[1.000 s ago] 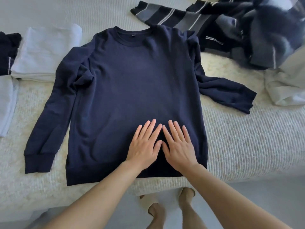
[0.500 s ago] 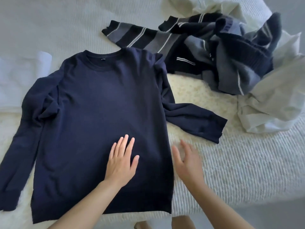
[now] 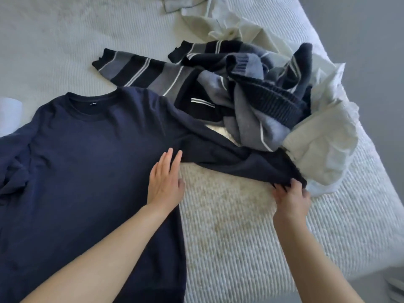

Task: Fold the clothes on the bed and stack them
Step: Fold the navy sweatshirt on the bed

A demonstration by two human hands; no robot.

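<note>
Navy sweatshirt [image 3: 87, 154] lies flat, front up, on the bed [image 3: 229, 226]. Left hand [image 3: 166, 180], fingers straight and together, pins the body's right edge as an anchor; right hand [image 3: 290, 197] pinches the sleeve cuff [image 3: 284, 178], likely for folding the sleeve inward.

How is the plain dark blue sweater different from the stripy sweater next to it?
The plain navy sweater is one colour; the knitted sweater with black, grey and white stripes has bands.
The navy one lies spread flat; the striped one sits crumpled in a heap.
The left hand presses flat on the navy one and the right hand pinches its sleeve cuff; nobody touches the striped one.
Both lie unfolded on the ribbed white bedspread.
</note>
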